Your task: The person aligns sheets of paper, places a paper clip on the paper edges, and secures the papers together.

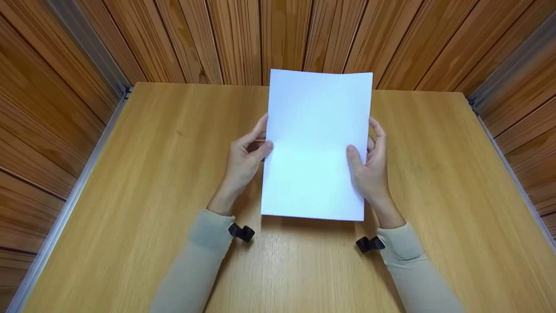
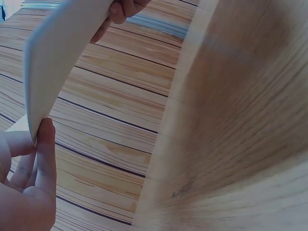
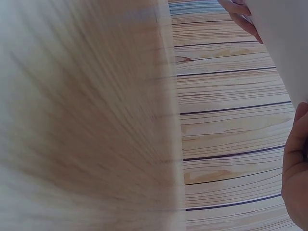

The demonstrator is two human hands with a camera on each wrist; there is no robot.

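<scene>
Both hands hold up a blank white sheet of paper (image 1: 316,130), upright and slightly bowed along its top edge. My left hand (image 1: 247,156) pinches the paper's left edge, thumb in front and fingers behind. On the opposite edge, the thumb of my right hand (image 1: 371,169) lies over the front face while the fingers curl behind. From the left wrist view, the back of the paper (image 2: 62,53) is in shade and raised above the table. In the right wrist view the right hand (image 3: 296,168) shows partly at the frame's edge, beside the paper.
Below the paper spreads a light wooden table (image 1: 130,195), with a small reddish mark (image 1: 179,133) on its left part. Wood-plank walls (image 1: 239,39) stand at the back and both sides, with metal rails (image 1: 65,226) along the sides. Black wrist cameras (image 1: 241,232) sit at both cuffs.
</scene>
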